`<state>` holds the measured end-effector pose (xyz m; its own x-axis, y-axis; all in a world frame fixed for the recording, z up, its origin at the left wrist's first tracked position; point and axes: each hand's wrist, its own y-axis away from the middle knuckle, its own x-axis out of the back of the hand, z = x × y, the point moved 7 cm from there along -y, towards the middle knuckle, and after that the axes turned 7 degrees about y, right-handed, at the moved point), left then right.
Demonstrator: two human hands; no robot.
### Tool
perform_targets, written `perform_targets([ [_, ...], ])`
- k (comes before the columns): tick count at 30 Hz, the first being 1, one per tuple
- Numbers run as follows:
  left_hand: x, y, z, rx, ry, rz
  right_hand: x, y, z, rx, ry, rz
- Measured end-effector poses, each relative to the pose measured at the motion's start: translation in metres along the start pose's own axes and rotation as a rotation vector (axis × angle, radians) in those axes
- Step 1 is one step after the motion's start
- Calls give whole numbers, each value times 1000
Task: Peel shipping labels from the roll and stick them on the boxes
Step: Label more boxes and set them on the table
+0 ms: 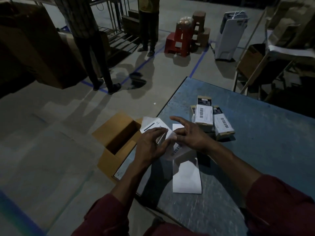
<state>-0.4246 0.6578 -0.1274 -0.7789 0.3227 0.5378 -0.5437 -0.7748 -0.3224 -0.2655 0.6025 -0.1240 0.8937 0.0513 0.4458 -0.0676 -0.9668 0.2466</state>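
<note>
Grip: our left hand [150, 143] and right hand [189, 135] pinch the label [177, 149] between curled fingers; right forefinger extended.
Label: between both hands, over the table [255, 150] edge.
Boxes: labelled boxes [209, 118] just beyond our right hand.
Method: we peel slowly, keeping the adhesive off itself.

The person wears a dark maroon long-sleeved top. Both sleeves end short of the wrists, leaving the forearms bare, with soft folds in the cloth near the cuffs. The left hand [150, 143] and right hand [190, 135] are bare, without gloves, rings or a watch showing.
</note>
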Motion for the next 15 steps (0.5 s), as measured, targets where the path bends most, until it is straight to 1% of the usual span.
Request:
perform_targets([
  [5,-2,0,-5,78,116,32,-3,-2,-5,17,85,-34],
  [7,-3,1,-2,48,115,31,-6,-2,-4,18,107,-48],
  [9,-4,1,3,-3,71,22,-6,-4,-3,23,138,-24],
  [10,-4,0,3,3,74,17,-6,-4,-3,26,146,-7],
  [13,-5,-2,-11,171,211,-27,-7,-4,-3,27,151,18],
  [15,-7,-3,-15,233,296,-67,-7,-4,-5,24,158,29],
])
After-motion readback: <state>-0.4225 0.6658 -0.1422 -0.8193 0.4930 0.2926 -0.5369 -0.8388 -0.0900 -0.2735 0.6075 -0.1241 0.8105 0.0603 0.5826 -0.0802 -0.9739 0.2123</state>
